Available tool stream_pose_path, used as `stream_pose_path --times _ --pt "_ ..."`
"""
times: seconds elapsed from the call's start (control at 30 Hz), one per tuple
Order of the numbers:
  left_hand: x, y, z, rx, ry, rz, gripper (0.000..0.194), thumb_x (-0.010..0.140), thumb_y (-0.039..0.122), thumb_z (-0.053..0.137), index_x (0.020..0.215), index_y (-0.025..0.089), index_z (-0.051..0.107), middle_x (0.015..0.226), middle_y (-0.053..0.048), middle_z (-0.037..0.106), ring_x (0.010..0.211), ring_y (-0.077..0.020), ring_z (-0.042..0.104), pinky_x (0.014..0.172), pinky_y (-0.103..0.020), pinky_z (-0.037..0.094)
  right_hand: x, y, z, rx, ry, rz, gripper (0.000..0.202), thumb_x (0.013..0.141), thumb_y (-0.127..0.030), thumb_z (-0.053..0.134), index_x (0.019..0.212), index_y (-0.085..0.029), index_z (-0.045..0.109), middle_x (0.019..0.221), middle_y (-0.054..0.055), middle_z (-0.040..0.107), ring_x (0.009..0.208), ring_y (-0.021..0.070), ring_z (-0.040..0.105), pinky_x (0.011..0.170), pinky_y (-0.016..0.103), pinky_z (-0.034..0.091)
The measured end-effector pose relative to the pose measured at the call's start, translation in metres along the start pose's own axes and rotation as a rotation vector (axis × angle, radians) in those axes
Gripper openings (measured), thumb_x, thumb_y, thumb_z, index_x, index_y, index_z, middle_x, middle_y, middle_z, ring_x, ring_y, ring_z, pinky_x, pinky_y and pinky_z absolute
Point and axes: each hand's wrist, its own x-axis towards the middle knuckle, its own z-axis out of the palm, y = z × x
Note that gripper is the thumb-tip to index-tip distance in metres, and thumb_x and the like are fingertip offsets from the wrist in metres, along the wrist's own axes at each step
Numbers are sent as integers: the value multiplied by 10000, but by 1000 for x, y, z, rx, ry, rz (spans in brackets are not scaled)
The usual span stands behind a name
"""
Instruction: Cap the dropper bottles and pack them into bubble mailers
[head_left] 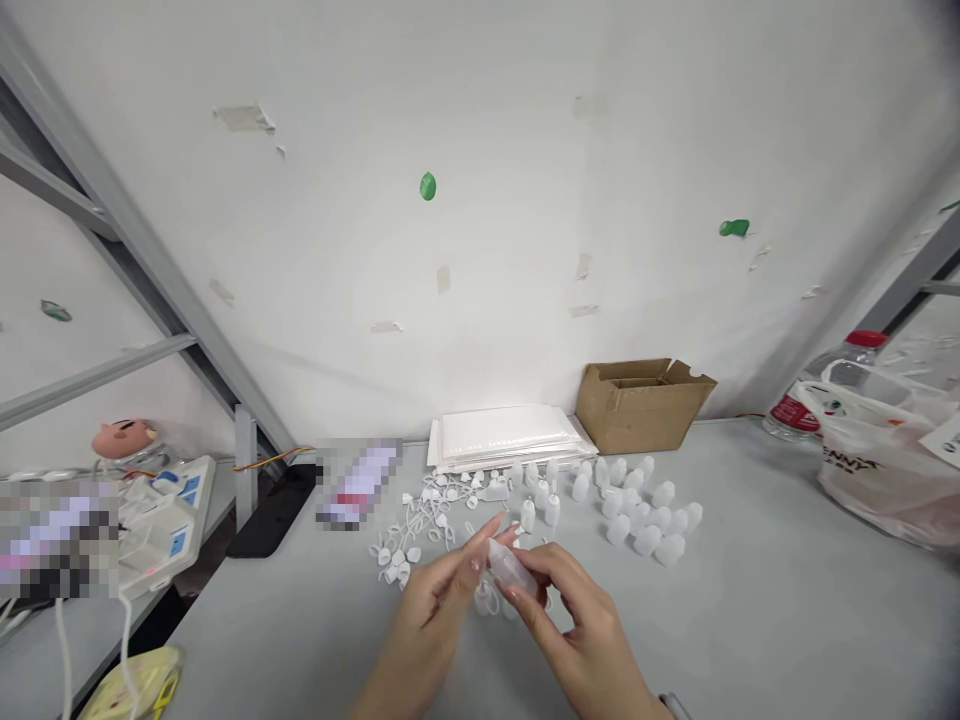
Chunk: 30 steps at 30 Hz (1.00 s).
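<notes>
A small translucent white squeeze bottle (513, 568) lies tilted between my two hands above the table. My right hand (581, 610) grips its body between thumb and fingers. At the bottle's upper left end, the fingers of my left hand (439, 595) are closed around the tip; whether they also hold a cap is hidden. Just beyond my hands stand several bottles with white caps (529, 515). Loose white caps with strap loops (394, 565) are scattered to the left. Another group of frosted bottles without visible caps (647, 540) stands to the right.
White flat packs (510, 435) and an open cardboard box (641, 405) sit against the wall. On the left are a black phone (274, 510), a blurred-out screen (361, 485) and a power strip (165, 525). A plastic bag (885, 460) and a red-capped bottle (795, 412) stand at right.
</notes>
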Motion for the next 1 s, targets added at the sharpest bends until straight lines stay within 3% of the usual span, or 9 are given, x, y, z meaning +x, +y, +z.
stream_pose_path --times 0.1,0.23,0.3,0.37,0.47,0.6,0.77,1.0 --pt "5 -7 6 -57 137 -22 393 816 469 494 1086 235 657 1101 -50 691 1094 -245 587 990 -384 416 -1 -1 1 -1 -6 18 141 861 -221 540 985 -205 606 705 3 569 612 127 530 575 219 466" --pt "13 -13 3 -145 201 -9 451 797 487 504 1092 175 644 1077 -97 697 1025 -270 625 907 -402 481 -3 0 0 17 23 34 120 858 -216 543 962 -213 604 700 -3 566 614 128 530 569 214 462" --pt "15 -14 -7 -77 244 9 471 783 472 521 1147 184 600 1117 -102 675 1027 -268 620 869 -391 495 -4 2 -2 21 54 37 118 854 -211 546 958 -212 601 703 -1 561 614 130 528 564 213 463" --pt "13 -17 -22 149 282 -8 418 754 437 555 1105 217 613 1120 -84 664 1002 -251 619 827 -357 496 -5 3 -5 24 77 52 111 853 -214 548 951 -214 600 711 3 558 617 133 527 568 215 466" --pt "5 -28 -39 588 181 -114 231 687 364 608 865 229 665 972 -57 675 859 -233 621 742 -330 475 -5 6 -10 21 81 78 99 855 -232 547 935 -214 603 715 10 558 621 137 526 574 219 471" --pt "-5 -53 -38 876 103 -280 252 633 247 598 880 203 625 903 -49 617 870 -239 576 756 -336 422 -5 6 -11 22 69 103 110 851 -263 553 924 -208 614 704 16 563 624 144 530 563 221 472" --pt "-5 -74 -31 837 67 -313 31 682 194 510 685 208 537 846 -30 570 837 -202 544 738 -291 401 -4 6 -11 27 109 125 122 843 -293 559 898 -216 636 675 5 560 598 142 527 564 223 470" --pt "-12 -78 -42 820 88 -309 59 732 200 442 678 222 434 795 -21 589 794 -192 551 710 -288 396 -5 10 -20 -32 64 147 120 855 -285 543 915 -215 620 690 4 571 617 141 539 588 223 477"
